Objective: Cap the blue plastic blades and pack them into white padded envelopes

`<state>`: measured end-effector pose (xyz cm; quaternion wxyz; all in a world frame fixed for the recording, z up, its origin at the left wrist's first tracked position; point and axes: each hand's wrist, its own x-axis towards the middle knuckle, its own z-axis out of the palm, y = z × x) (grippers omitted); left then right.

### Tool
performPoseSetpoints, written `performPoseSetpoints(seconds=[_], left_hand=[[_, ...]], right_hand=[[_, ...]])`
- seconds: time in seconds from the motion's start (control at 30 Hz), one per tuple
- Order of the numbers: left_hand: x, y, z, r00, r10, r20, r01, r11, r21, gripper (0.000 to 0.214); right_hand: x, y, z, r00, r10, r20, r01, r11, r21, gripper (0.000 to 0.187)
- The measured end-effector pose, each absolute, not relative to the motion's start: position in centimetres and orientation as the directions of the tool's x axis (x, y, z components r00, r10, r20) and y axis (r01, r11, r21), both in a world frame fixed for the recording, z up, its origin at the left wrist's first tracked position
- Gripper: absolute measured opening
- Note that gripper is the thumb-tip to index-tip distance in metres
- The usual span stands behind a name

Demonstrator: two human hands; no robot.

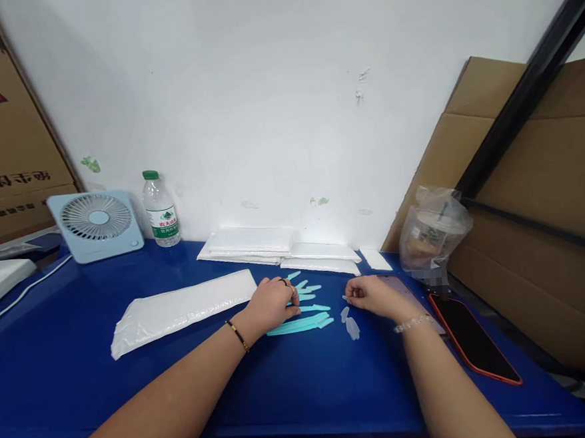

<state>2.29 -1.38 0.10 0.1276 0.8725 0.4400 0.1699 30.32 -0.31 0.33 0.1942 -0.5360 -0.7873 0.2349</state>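
Several slim turquoise sticks that look like eyebrow razors [302, 324] lie fanned out on the blue table, their angled tips toward the right. My left hand [274, 303] is closed over them with curled fingers, covering the handles of the upper ones. To their right, my right hand [370, 295] pinches a small translucent cap [346, 298] between thumb and fingertips, just above the table. A few more translucent caps [352, 328] lie loose below that hand. Left of my left hand rests a long white padded packet [183, 310].
White flat packets [251, 240] are stacked against the wall. A light-blue fan [97, 222] and a water bottle [162, 211] stand at the back left. On the right are an orange-edged phone [474, 340], a bagged drink cup [428, 233] and cardboard [535, 182].
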Motion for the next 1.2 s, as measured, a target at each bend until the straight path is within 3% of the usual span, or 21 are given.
performPoseSetpoints(seconds=[0.1, 0.23, 0.4, 0.63, 0.8, 0.93, 1.2], left_hand=[[2.5, -1.4, 0.3, 0.528, 0.832, 0.171, 0.76, -0.553, 0.341, 0.01], [2.3, -1.4, 0.6, 0.461, 0.868, 0.185, 0.79, -0.496, 0.359, 0.01], [1.6, -1.2, 0.6, 0.399, 0.9, 0.176, 0.701, -0.424, 0.573, 0.013], [1.4, -0.9, 0.3, 0.399, 0.912, 0.092, 0.587, -0.331, 0.739, 0.026], [1.4, -0.7, 0.1, 0.402, 0.912, 0.083, 0.566, -0.318, 0.761, 0.028], [1.4, -0.6, -0.1, 0.407, 0.911, 0.069, 0.561, -0.309, 0.768, 0.029], [1.2, -0.3, -0.3, 0.413, 0.908, 0.067, 0.553, -0.309, 0.774, 0.03]], right_hand=[[29.2, -0.2, 0.3, -0.276, 0.956, 0.097, 0.654, 0.261, -0.71, 0.01], [27.4, -0.5, 0.8, -0.191, 0.976, 0.102, 0.294, 0.156, -0.943, 0.028], [26.5, -0.9, 1.4, -0.148, 0.987, 0.066, 0.069, 0.077, -0.995, 0.031], [26.2, -1.3, 1.8, -0.164, 0.983, 0.076, 0.044, 0.084, -0.995, 0.032], [25.7, -1.1, 1.4, -0.194, 0.977, 0.09, 0.034, 0.098, -0.995, 0.029], [25.9, -1.0, 1.2, -0.195, 0.972, 0.132, 0.118, 0.157, -0.98, 0.025], [27.5, -1.1, 2.3, -0.119, 0.965, 0.235, 0.13, 0.25, -0.959, 0.022]])
